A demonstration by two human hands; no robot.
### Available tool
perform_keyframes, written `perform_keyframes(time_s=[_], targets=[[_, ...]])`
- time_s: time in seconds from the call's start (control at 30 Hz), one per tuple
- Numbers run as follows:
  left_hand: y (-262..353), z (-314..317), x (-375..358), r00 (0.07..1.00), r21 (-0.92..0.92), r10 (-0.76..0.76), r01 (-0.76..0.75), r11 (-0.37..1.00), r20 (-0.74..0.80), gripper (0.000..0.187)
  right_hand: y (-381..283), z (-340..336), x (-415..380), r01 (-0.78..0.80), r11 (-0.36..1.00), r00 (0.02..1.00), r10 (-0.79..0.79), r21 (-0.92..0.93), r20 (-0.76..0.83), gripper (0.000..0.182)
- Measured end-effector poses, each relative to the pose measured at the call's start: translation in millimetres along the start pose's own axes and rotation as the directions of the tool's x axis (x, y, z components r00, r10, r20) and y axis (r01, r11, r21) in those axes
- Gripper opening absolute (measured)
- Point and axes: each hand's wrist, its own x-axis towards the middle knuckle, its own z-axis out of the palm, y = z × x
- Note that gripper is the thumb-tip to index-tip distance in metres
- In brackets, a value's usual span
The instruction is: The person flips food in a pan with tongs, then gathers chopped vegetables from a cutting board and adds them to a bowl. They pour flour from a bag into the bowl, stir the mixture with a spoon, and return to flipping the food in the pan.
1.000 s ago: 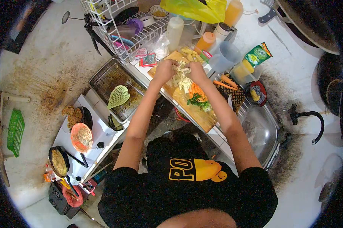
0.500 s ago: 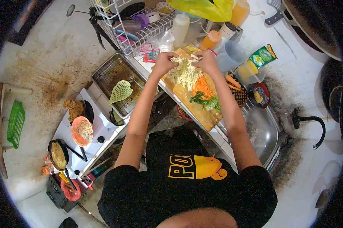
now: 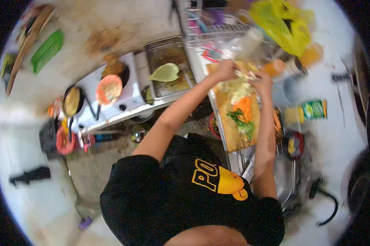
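Shredded pale cabbage [image 3: 239, 91] lies in a pile at the far part of the wooden cutting board [image 3: 236, 143]. My left hand [image 3: 227, 70] is at the pile's far left, its fingers closed on some of the shreds. Opposite it, my right hand [image 3: 262, 82] pinches shreds too, and pale strands show between the two hands. Nearer to me on the board are shredded carrot [image 3: 245, 107] and chopped green leaves [image 3: 245, 126]. Motion blur softens the fingertips.
Left of the board is a metal tray [image 3: 168, 44] with a green strainer [image 3: 165, 73]. Farther left, a white stove [image 3: 87, 107] bears a frying pan [image 3: 73, 101] and a pink bowl [image 3: 109, 90]. Bottles and a yellow plastic bag [image 3: 281, 24] crowd the back. A sink [image 3: 284, 174] lies right.
The whole view has turned, so the board and both hands appear farther right and the stove higher. My hands stay at the cabbage pile, with shreds still in the fingers.
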Motion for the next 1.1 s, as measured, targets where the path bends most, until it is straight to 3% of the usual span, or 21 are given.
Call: perform_keyframes(time_s=[0.1,0.17,0.37,0.43,0.57,0.63,0.67,0.73,0.77,0.87,0.93,1.03,1.07,1.1], targets=[[15,5,-6,0.996,0.115,-0.059,0.066,0.991,-0.065,0.032,-14,4,-3,-0.051,0.991,0.996,0.042,0.125,0.075,0.026],[19,9,-5,0.996,0.059,0.029,-0.024,0.998,-0.083,0.03,-18,1,-1,-0.112,0.985,0.991,0.102,0.135,0.083,0.025],[31,18,-2,0.992,0.049,-0.029,0.035,0.998,-0.119,0.024,21,6,16,-0.01,0.996,1.0,0.011,-0.083,0.008,0.031],[33,20,-2,0.992,0.027,-0.024,0.028,0.999,-0.128,0.023,25,6,15,-0.032,0.999,0.999,0.031,0.035,0.028,0.021],[34,23,-1,0.985,0.008,-0.003,0.005,1.0,-0.174,0.023,19,1,9,0.008,0.998,1.0,-0.01,0.066,0.027,0.02],[35,21,0,0.978,0.011,0.047,-0.046,0.999,-0.201,0.023,-4,-6,0,-0.143,0.98,0.987,0.132,0.142,0.089,0.02],[35,21,1,0.979,-0.003,0.046,-0.047,0.999,-0.198,0.025,-14,-9,-5,-0.153,0.979,0.987,0.144,0.137,0.076,0.02],[38,21,3,0.989,0.011,0.014,-0.013,1.0,-0.148,0.029,-21,-19,-7,-0.062,0.993,0.995,0.069,-0.096,0.074,0.017],[40,21,4,0.991,-0.003,0.029,-0.03,1.0,-0.132,0.029,-8,-20,-1,-0.083,0.991,0.994,0.089,-0.104,0.056,0.017],[42,23,3,0.994,-0.117,-0.068,0.058,0.991,-0.088,0.029,22,-13,13,-0.117,0.993,0.986,0.118,-0.011,0.122,0.013],[48,22,2,0.991,-0.047,-0.04,0.034,0.998,-0.125,0.028,13,-13,8,-0.262,0.94,0.961,0.233,0.218,0.148,0.009],[50,26,2,0.996,-0.028,-0.069,0.068,0.997,-0.048,0.029,0,-21,-6,-0.316,0.89,0.945,0.262,0.33,0.198,0.011],[50,27,1,0.995,-0.163,-0.098,0.093,0.982,-0.027,0.029,-1,-22,-10,-0.32,0.886,0.944,0.269,0.335,0.189,0.011],[49,29,0,0.996,-0.161,-0.091,0.087,0.983,-0.016,0.029,2,-21,-9,-0.349,0.883,0.932,0.292,0.315,0.216,0.012]])
